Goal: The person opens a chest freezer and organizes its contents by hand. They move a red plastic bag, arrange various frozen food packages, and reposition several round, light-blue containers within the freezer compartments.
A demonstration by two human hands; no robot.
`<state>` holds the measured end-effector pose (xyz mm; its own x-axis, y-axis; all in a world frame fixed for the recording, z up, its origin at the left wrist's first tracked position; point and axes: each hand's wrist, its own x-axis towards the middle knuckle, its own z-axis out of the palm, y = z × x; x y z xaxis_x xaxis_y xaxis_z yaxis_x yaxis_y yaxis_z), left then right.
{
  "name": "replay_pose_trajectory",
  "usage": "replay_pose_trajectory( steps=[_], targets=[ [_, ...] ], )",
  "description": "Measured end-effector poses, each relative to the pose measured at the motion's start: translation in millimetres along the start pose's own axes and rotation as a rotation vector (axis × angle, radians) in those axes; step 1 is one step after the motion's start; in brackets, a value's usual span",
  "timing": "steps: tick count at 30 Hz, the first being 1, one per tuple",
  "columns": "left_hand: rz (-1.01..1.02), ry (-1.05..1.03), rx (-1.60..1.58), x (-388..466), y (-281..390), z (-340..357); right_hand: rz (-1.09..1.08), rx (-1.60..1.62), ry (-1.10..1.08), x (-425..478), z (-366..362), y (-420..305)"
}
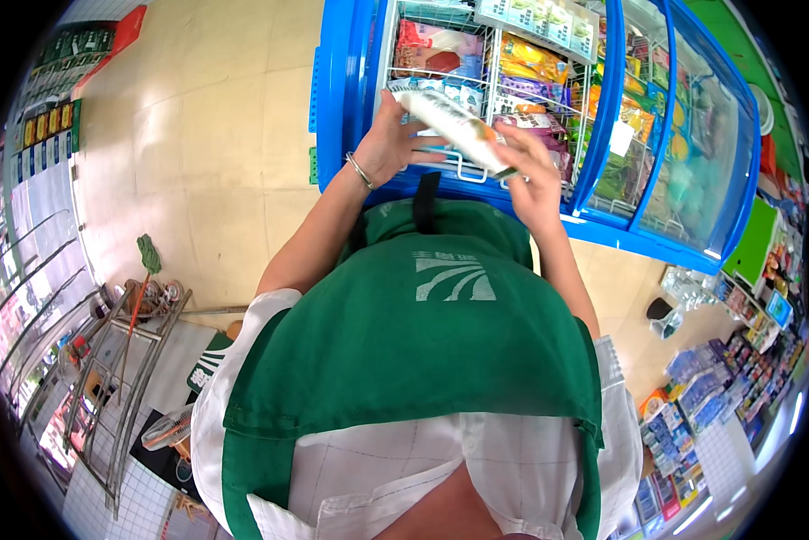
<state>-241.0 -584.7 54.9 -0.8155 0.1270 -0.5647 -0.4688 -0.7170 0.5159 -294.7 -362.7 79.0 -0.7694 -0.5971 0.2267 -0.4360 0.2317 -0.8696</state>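
Note:
A white printed packet (453, 128), slightly blurred, lies slantwise between my two hands above the open part of a blue chest freezer (350, 101). My right hand (533, 169) holds its lower right end between thumb and fingers. At the upper left end is my left hand (398, 138), its fingers spread under the packet; whether it grips is unclear. Below the packet, wire baskets (489, 67) hold pink packs (438, 50), light blue and white packs (468, 94), yellow packs (529, 57) and purple-red packs (533, 125). A white carton (546, 23) of small packs rests on top.
Sliding glass lids (688, 155) in blue frames cover the freezer's right side. Shelves of packaged goods (688, 432) stand at lower right. At the left are a mop (149, 255), a metal rack (134, 337) and stacked drinks (47, 128). A black and clear item (661, 314) sits on the floor.

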Motion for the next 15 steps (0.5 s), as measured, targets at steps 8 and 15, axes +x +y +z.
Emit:
replay_pose_trajectory(
  steps=[8, 15],
  targets=[
    [0.232, 0.106, -0.039, 10.1, -13.1, 0.7, -0.058, -0.226, -0.141, -10.9, 5.9, -12.5],
    [0.324, 0.146, 0.024, 9.1, -17.8, 13.8, 0.725, 0.579, 0.186, -2.0, 24.1, -3.8]
  ],
)
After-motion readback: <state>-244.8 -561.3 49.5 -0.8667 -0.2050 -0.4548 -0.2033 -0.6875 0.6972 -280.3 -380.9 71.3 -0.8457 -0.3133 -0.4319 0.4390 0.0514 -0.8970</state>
